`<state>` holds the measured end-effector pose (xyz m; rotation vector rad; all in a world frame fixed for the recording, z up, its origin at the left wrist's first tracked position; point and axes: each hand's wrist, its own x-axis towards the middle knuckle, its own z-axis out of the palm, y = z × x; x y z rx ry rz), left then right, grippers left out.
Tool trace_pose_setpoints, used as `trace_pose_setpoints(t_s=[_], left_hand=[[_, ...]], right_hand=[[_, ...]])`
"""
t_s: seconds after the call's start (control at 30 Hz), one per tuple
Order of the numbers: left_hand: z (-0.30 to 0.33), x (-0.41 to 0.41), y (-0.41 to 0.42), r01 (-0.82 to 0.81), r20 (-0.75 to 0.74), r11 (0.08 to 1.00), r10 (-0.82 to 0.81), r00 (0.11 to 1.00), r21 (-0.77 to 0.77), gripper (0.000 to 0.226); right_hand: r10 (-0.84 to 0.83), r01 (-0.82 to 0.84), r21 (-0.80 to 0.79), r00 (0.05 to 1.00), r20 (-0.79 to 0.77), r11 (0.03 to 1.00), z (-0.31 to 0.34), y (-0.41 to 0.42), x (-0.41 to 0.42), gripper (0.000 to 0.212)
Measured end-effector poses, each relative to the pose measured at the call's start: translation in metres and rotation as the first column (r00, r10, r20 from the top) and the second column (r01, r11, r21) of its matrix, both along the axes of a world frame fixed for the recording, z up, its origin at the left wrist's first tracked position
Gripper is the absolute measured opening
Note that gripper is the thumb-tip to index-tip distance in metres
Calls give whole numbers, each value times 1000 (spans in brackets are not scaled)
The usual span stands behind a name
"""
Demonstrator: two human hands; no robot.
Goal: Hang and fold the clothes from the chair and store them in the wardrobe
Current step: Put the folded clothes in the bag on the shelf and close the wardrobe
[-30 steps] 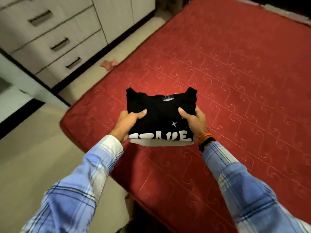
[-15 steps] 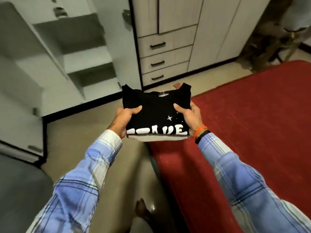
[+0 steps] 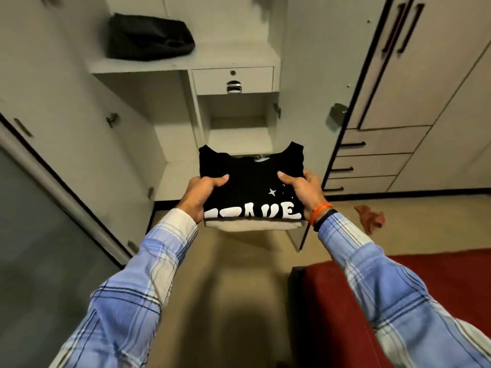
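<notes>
Folded black T-shirt held level in front of the open wardrobe.
Left hand and right hand grip opposite side edges, thumbs on top; collar end points toward the shelves straight ahead, both hands equally near.

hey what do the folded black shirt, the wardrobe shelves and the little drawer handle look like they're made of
Folded black shirt: soft knit fabric, probably cotton, matte, with a thick white print; its edges sag slightly between both hands.
Wardrobe shelves: flat pale grey board, likely laminate, smooth with a dull sheen and crisp square edges.
Drawer handle: looks like polished metal, with bright reflections.
</notes>
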<state>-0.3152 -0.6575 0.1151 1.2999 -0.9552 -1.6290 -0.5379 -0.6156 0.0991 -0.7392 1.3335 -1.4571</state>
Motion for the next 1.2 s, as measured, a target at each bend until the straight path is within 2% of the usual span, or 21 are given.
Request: trace_pose_setpoints(t_s=[0.13,0.33,0.73,0.9,1.03,1.2], left_hand=[[8,15,-67,-78,-12,996,78,997,-31,25],[24,32,-183,-152,-4,987,152,988,-52,38],[67,73,-382,-290,-22,948,290,957,-132,36],[79,106,-479,-285,-36,945,283,958,-160,33],[96,135,-568,-259,-30,949,258,966,-177,40],[120,167,-673,-262,8,941,270,963,-215,37]], right_hand=[[66,-66,-17,998,0,998,11,-85,12,28],[190,-190,-60,982,-9,980,33,-224,23,31],[332,-339,-85,939,-91,937,86,-453,64,37],[316,-328,-108,942,-117,939,101,-550,96,31],[286,-296,-140,954,-84,945,116,-631,126,32],[261,-268,-164,963,-65,949,139,-730,159,32]])
